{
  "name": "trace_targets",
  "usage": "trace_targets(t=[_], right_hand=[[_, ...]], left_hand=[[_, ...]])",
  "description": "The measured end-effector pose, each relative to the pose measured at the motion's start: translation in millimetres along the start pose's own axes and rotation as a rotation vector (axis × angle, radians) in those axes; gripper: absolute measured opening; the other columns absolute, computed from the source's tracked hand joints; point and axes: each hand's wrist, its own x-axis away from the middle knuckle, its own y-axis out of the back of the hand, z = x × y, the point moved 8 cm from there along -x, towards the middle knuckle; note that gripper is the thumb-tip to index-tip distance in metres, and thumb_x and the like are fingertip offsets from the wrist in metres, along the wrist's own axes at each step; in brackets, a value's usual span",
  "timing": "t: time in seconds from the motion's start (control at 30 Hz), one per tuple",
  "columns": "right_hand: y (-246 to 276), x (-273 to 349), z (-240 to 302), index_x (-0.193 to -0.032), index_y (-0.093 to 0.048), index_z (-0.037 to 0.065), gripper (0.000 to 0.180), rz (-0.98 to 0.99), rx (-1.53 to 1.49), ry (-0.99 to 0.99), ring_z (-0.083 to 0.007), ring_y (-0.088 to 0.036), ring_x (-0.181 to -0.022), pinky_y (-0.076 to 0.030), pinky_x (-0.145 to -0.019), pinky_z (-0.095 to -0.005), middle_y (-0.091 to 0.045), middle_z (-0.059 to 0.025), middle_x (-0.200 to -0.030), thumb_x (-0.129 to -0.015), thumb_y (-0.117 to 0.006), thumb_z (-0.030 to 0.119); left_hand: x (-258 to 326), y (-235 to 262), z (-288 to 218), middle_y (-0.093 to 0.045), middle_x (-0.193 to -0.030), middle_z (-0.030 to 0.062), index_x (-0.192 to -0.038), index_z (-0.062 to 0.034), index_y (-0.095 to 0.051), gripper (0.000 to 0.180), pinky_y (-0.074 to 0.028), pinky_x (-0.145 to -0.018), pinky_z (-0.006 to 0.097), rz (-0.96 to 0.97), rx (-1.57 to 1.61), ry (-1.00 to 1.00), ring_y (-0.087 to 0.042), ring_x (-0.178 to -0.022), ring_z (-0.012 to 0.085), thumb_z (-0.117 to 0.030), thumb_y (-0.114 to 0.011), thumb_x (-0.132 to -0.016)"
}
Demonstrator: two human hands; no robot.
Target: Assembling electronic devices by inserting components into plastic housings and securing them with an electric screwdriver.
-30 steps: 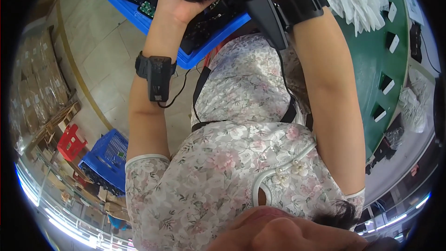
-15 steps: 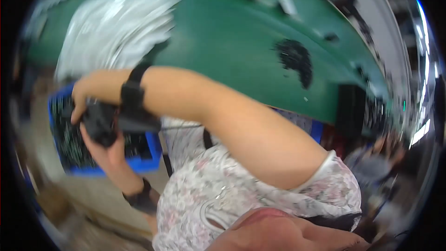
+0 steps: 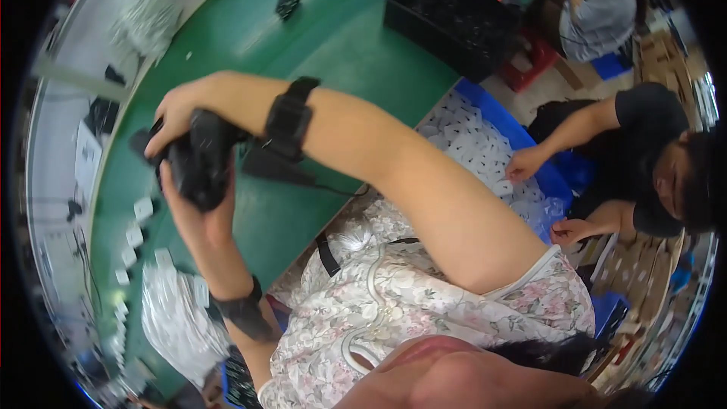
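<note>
Over the green table, my left hand (image 3: 203,212) cups a bulky black object (image 3: 198,163) from below. My right hand (image 3: 182,113) curls over its upper side, with fingers bent down on it. The object looks lumpy and dark, perhaps a clump of pieces; its exact kind cannot be made out. Black straps circle both forearms, and the right one carries a small black box (image 3: 288,126). A dark flat part and a thin cable hang below that strap.
The green table (image 3: 326,68) curves around me. A small black pile (image 3: 288,4) and a black bin (image 3: 447,19) lie farther off. Clear plastic bags (image 3: 178,322) and white blocks (image 3: 143,208) are at left. At right, a co-worker (image 3: 606,151) reaches over a blue bin (image 3: 492,102) of white parts.
I have turned to the right. My hands, still around the black object, have gone from above the blue bin of black parts to over the table. The co-worker has come into clear view.
</note>
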Motion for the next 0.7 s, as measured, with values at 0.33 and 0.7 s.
trace_targets(t=[0.33,0.7], right_hand=[[114.3,193.3,-227.3,-0.119,-0.06,0.002,0.081,-0.531,-0.324,-0.412,-0.0277,-0.06,-0.101,-0.046,-0.087,-0.0336,-0.061,-0.0168,-0.116,-0.07,-0.063,0.067],[101.7,253.6,-255.7,-0.123,-0.056,0.013,0.055,-0.637,-0.306,-0.618,-0.0233,-0.064,-0.09,-0.056,-0.058,-0.0346,-0.061,-0.0125,-0.114,-0.078,-0.068,0.042]], left_hand=[[-155.9,-91.9,180.4,-0.056,-0.119,0.0136,-0.132,-0.0126,-0.036,0.061,-0.051,-0.075,0.054,0.224,-0.311,0.245,-0.059,-0.104,0.031,-0.043,-0.062,-0.085],[-166.0,-90.5,170.0,-0.048,-0.123,0.0245,-0.142,-0.013,-0.021,0.087,-0.043,-0.092,0.041,0.31,-1.191,-0.408,-0.054,-0.107,0.0367,-0.034,-0.073,-0.075]])
